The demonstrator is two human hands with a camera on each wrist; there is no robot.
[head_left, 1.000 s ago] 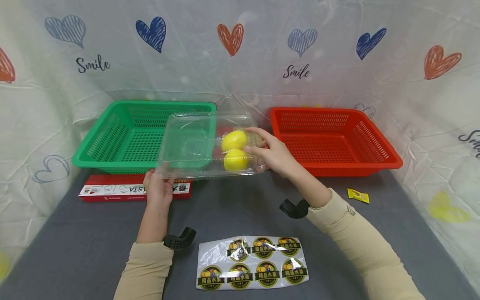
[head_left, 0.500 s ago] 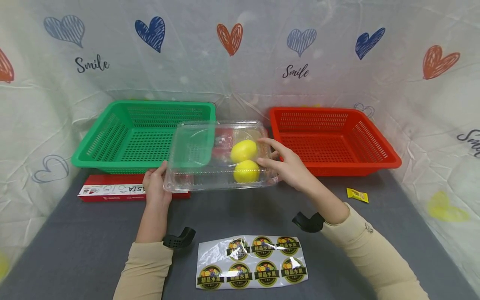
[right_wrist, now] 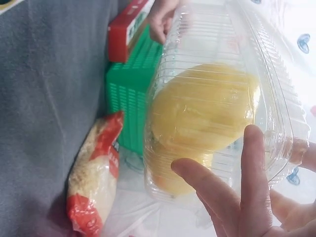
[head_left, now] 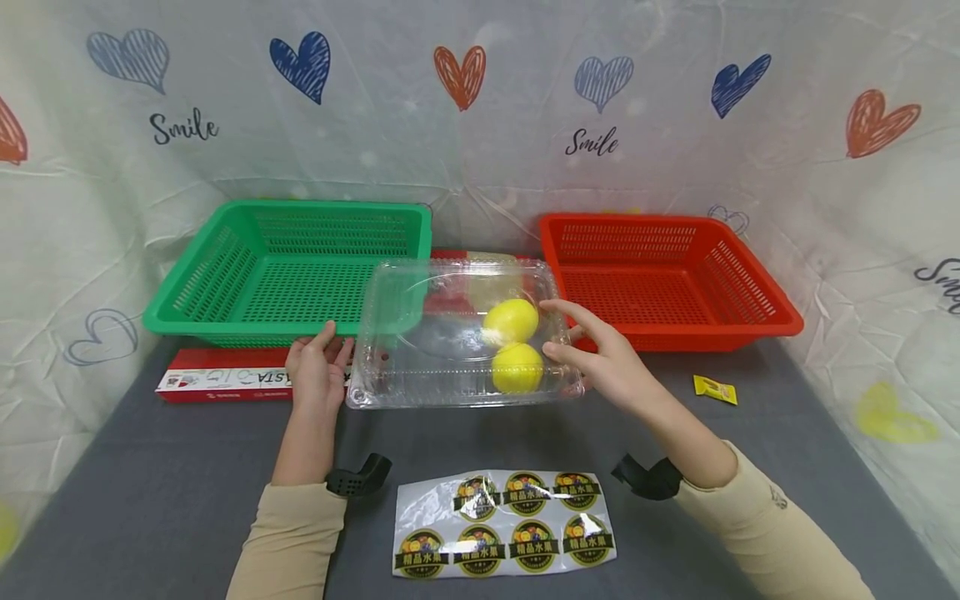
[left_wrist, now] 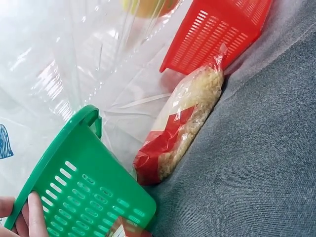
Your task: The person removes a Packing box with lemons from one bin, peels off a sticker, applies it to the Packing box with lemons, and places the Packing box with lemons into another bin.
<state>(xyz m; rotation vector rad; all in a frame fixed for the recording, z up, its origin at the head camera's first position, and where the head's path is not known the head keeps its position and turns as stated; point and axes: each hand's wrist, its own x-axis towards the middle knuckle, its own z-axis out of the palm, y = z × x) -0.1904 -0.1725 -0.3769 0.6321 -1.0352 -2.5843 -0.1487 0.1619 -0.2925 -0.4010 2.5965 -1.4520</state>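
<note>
A clear plastic clamshell container [head_left: 450, 333] is held up over the middle of the table, its front edge toward me. Two yellow lemons [head_left: 517, 367] lie at its right end, seen through the lid. My right hand [head_left: 603, 358] grips that right end; in the right wrist view its fingers [right_wrist: 254, 168] spread across the ribbed wall. Beside the container's left edge is my left hand [head_left: 318, 371], palm up with loosely bent fingers, holding nothing. It is in front of the green basket [head_left: 300, 340], and its fingertips overlap the basket's rim in the left wrist view.
A red basket [head_left: 675, 340] stands at the back right. Behind the container lies a red-and-clear bag of pale food [left_wrist: 180, 118]. A red pasta box [head_left: 225, 383] sits below the green basket. Round fruit stickers [head_left: 506, 525] lie in front, a yellow packet [head_left: 716, 390] at right.
My right hand has carried the container with the lemons toward me and to the right, away from the left hand. The left hand has let go of the container's edge and stayed put.
</note>
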